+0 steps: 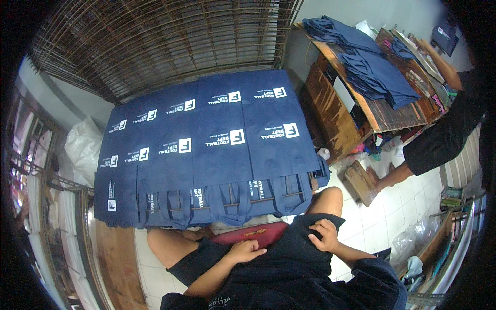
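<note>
A seated person's left hand (247,251) lay loose and empty on their lap, right hand (324,235) fingers gripping dark shorts (294,243), before rows of navy bags (206,150) spread flat, apparently for drying

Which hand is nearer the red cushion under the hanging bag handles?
Left. The left hand rests on the lap just below the red cushion, almost at its edge. The right hand lies on the right thigh, off to the cushion's right.
</note>
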Tool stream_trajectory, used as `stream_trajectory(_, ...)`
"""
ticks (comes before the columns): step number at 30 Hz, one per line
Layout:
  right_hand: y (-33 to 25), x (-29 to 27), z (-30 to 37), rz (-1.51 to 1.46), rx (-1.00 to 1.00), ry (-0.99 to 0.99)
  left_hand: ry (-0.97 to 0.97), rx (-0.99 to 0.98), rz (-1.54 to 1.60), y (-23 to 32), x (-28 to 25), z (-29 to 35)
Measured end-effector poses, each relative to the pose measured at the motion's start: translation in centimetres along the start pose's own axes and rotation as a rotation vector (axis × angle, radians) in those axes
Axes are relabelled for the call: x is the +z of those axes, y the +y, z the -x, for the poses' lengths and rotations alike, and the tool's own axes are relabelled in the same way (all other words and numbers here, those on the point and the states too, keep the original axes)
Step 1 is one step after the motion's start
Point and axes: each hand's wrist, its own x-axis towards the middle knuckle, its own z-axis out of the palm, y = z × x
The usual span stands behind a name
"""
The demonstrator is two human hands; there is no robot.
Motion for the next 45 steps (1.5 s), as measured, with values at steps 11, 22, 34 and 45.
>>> stream_trajectory(11, -0.3, -0.2, 0.0, 0.015, 0.012, -0.001, -0.042, -0.046, -0.006, 0.5, -0.3, 0.2)
stream_trajectory(22, -0.5, -0.5, -0.7, -0.036, 0.059, 0.135, -0.014, 0.010, 0.003, -0.6, 0.1, -0.1)
stream_trajectory(34, 7.0, -23.1, -20.9, -0.398, 0.129, 1.127, -0.007, -0.109, 0.086, -0.2, -0.1, 0.3)
stream_trajectory(45, 20.2, -35.1, -28.4, -1.394, 0.198, 1.434, 0.041, -0.172, 0.116, 0.6, 0.0, 0.9)
